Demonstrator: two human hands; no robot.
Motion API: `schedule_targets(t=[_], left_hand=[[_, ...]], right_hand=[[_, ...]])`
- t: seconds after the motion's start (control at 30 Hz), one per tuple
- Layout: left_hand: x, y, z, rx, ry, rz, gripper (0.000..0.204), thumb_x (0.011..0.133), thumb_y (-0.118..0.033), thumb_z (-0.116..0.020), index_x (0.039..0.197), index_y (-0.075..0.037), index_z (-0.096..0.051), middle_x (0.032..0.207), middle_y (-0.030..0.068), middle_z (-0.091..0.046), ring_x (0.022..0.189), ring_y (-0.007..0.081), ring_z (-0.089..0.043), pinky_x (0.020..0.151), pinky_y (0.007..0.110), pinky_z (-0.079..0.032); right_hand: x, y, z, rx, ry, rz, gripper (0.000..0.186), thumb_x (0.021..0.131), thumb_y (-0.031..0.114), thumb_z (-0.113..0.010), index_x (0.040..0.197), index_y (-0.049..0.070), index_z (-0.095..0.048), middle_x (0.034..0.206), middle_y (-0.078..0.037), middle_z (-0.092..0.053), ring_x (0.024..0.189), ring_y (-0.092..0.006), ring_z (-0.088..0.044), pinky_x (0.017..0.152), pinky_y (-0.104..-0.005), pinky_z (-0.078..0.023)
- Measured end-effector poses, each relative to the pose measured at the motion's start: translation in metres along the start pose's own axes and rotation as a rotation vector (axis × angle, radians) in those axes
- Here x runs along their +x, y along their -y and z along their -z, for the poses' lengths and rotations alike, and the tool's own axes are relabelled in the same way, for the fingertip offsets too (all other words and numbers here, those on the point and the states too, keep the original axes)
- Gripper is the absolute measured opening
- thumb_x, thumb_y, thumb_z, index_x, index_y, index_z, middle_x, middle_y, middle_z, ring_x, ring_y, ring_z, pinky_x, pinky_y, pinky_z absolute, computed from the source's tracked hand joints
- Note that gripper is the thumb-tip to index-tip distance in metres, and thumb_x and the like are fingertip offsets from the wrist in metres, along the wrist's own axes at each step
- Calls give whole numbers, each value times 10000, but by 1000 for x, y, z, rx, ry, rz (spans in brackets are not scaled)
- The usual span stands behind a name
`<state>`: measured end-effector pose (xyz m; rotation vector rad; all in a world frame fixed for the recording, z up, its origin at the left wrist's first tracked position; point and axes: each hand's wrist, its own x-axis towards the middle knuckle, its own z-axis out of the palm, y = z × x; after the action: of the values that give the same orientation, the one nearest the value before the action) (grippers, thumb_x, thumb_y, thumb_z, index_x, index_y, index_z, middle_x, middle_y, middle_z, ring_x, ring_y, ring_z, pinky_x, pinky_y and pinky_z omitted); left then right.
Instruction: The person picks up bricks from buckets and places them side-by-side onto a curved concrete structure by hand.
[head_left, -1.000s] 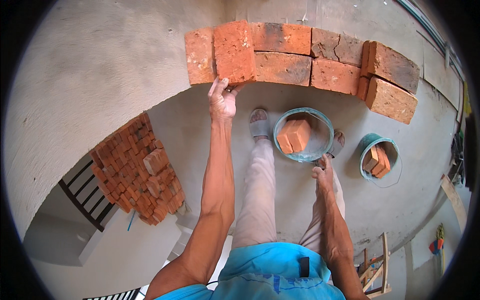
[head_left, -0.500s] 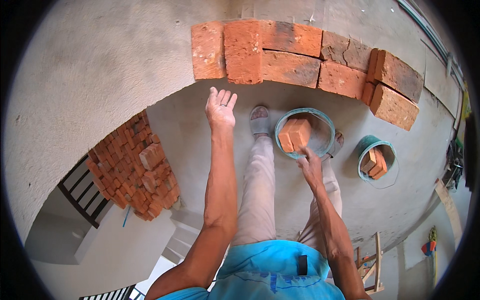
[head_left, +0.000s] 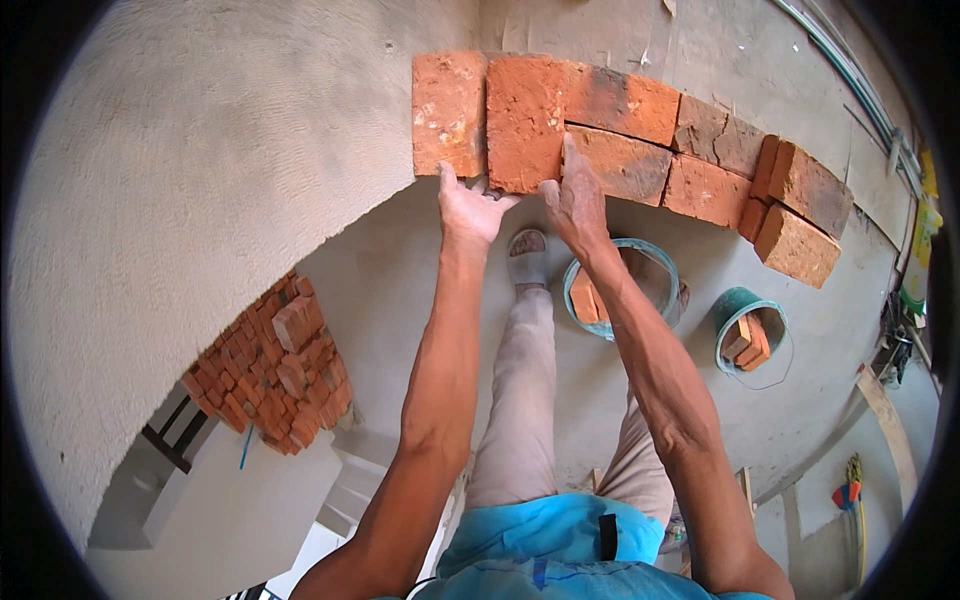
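Note:
Both my hands are at an orange-red brick (head_left: 525,125) that stands end-on near the left end of a row along the wall. My left hand (head_left: 468,210), palm up, has its fingers against the brick's near lower edge, with the thumb beside the neighbouring brick (head_left: 449,115). At the brick's right near corner is my right hand (head_left: 580,205), thumb at the near end and fingers along the right side. Together the hands hold the brick between them. The fingertips beneath it are partly hidden.
Further right the row continues with two-high bricks (head_left: 625,165). Below, by my feet, stands a teal bucket (head_left: 640,243) with bricks, partly behind my right forearm; another bucket (head_left: 722,345) with bricks is further right. A brick stack (head_left: 275,365) lies lower left, near a dark railing (head_left: 165,450).
My right hand has come up from the bucket to the brick's right corner. My left hand has moved up against its near edge. The view has shifted slightly.

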<state>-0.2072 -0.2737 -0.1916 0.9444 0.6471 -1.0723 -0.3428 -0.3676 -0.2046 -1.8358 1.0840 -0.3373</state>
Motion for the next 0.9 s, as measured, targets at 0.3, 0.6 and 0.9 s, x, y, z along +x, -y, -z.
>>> schedule_targets(t=[0.3,0.6,0.9], left_hand=[[5,-3,-3,-15,-94,16,801,1034,-599,-368,1605,-137,-47,1629,234,-58,1515,438,-114,1148,761,-170],[17,-8,3,100,-65,11,710,1068,-548,-299,1585,-84,-149,1621,227,-124,1495,434,-193,1151,751,-209],[15,-2,-16,42,-50,77,779,1041,-639,-157,1596,-92,-175,1638,203,-182,1512,436,-172,1166,734,-176]], right_hand=[[16,19,-15,97,-66,-159,691,748,91,-574,1412,-74,-472,1135,-322,-605,1060,-454,-591,955,-476,-470],[28,32,-16,117,-145,-191,507,765,79,-561,1243,-91,-573,1040,-325,-611,990,-474,-598,906,-489,-481],[27,13,-2,1,-31,-140,557,811,100,-588,1332,-86,-524,1037,-354,-633,1004,-492,-629,864,-535,-509]])
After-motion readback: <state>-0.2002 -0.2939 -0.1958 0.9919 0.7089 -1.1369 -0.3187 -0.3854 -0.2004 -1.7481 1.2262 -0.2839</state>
